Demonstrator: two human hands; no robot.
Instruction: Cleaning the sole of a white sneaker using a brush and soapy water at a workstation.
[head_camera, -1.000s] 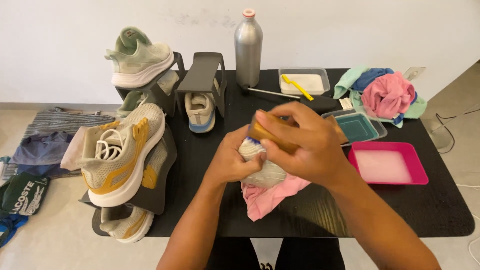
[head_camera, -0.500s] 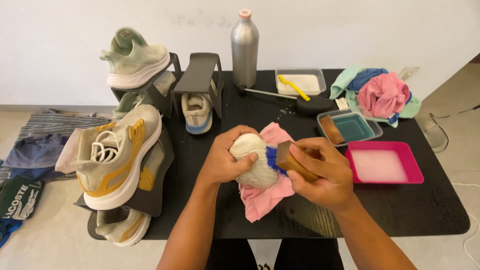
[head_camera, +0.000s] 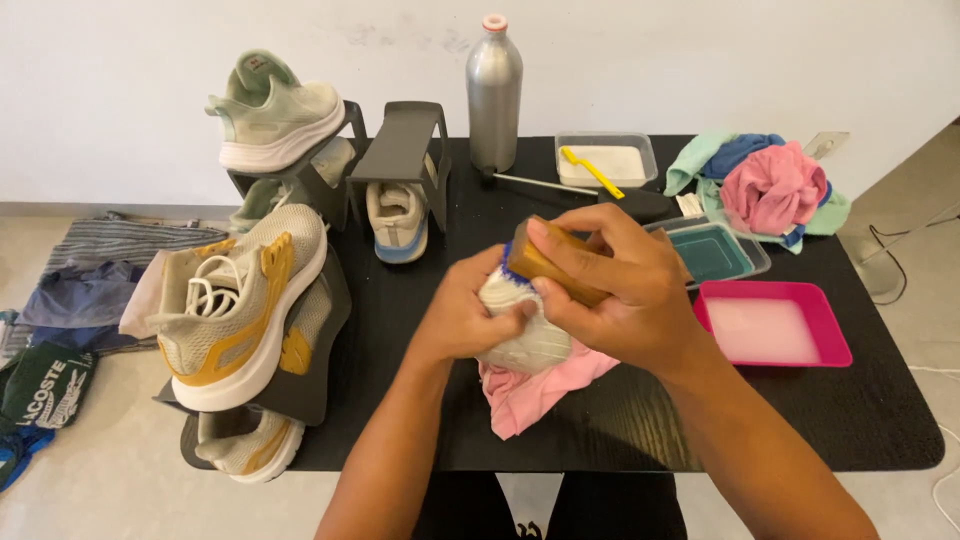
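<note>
My left hand (head_camera: 465, 315) grips a white sneaker (head_camera: 523, 340) held over a pink cloth (head_camera: 530, 392) on the black table (head_camera: 620, 420). My right hand (head_camera: 625, 290) is closed around a wooden brush (head_camera: 545, 265) with blue bristles, pressed against the top of the sneaker. Most of the sneaker is hidden behind both hands.
Black shoe racks (head_camera: 400, 150) at the left carry several sneakers, including a grey and yellow one (head_camera: 235, 300). A silver bottle (head_camera: 494, 95), a clear tray with a yellow brush (head_camera: 605, 160), a teal tray (head_camera: 715, 253), a pink tray (head_camera: 775, 325) and a heap of cloths (head_camera: 770, 185) stand behind and to the right. Clothes lie on the floor at left.
My right hand has swept the brush from the sneaker's right side back up over its top and left. The left hand keeps its hold on the sneaker.
</note>
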